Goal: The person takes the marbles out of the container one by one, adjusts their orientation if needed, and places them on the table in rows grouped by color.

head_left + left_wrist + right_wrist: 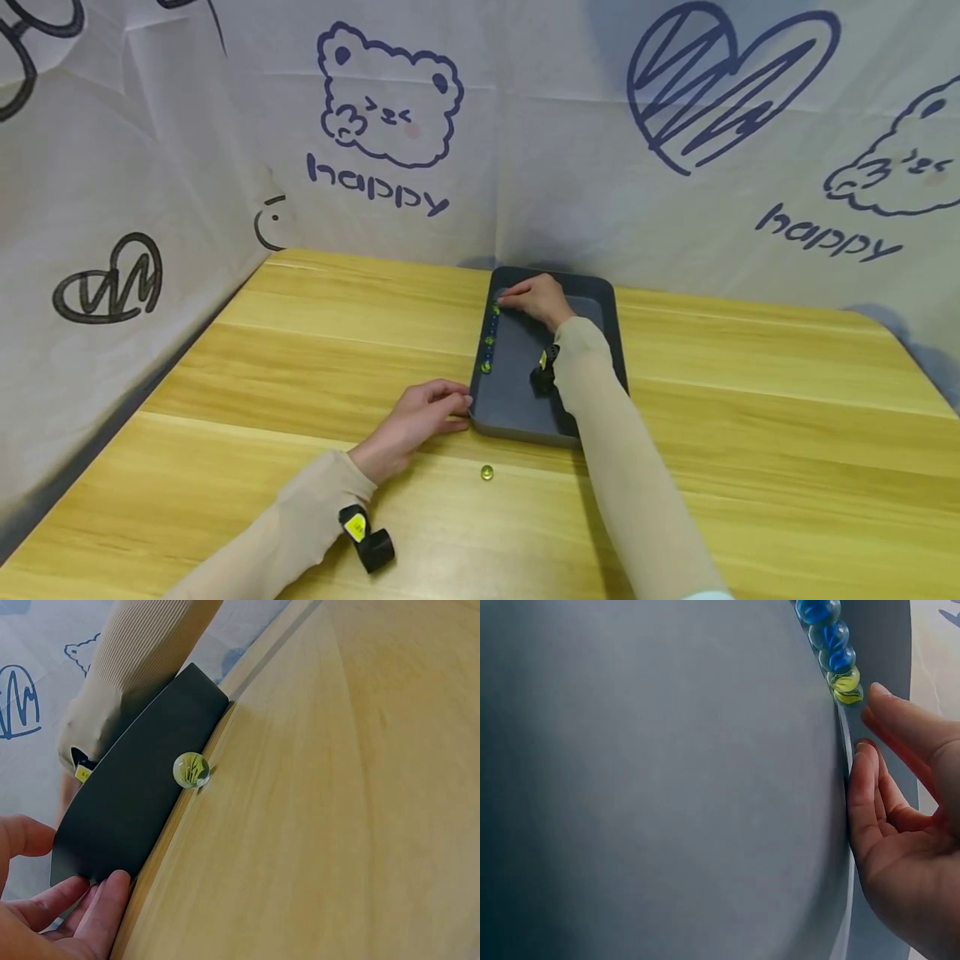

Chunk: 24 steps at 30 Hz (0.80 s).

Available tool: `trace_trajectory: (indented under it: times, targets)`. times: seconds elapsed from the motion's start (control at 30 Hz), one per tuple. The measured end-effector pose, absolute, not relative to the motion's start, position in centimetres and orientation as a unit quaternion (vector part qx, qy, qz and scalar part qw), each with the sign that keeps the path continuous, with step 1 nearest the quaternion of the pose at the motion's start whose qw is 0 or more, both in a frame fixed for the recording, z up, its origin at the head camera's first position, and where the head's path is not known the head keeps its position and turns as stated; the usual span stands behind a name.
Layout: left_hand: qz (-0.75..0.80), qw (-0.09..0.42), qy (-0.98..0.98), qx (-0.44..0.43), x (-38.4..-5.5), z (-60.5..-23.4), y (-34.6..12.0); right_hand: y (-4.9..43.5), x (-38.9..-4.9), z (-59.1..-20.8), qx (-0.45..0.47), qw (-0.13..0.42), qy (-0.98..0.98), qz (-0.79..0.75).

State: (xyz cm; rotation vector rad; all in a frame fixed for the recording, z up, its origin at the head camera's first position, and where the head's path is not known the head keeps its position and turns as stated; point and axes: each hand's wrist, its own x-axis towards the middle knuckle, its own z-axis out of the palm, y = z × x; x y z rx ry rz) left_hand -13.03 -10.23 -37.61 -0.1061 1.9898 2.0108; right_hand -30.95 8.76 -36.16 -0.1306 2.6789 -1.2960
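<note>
A dark grey rectangular tray (pixel 540 421) stands on the wooden table, holding a row of blue and yellow-green glass marbles (pixel 490 341) along its left wall. My right hand (pixel 542 300) reaches inside to the row's far end. In the right wrist view its thumb and fingertips are apart with nothing between them, close beside a yellow-green marble (pixel 847 696). My left hand (pixel 416 421) touches the outside of the tray's near left corner with extended fingers. A single yellow-green marble (pixel 487 472), also a clear ball (pixel 191 771) in the left wrist view, lies in front of the tray.
White cloth (pixel 547 175) printed with drawings hangs behind the table and on its left. The tray's far end is close to the back cloth. Bare tabletop (pixel 787 400) extends to the right of the tray.
</note>
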Motion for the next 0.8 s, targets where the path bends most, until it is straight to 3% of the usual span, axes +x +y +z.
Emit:
trace_trajectory:
  times: [0.8]
  targets:
    - [0.702,0.159,0.693,-0.039,-12.81,-37.35,-10.06,8.24,-30.64,-35.91,-0.103,0.092,0.927,-0.349]
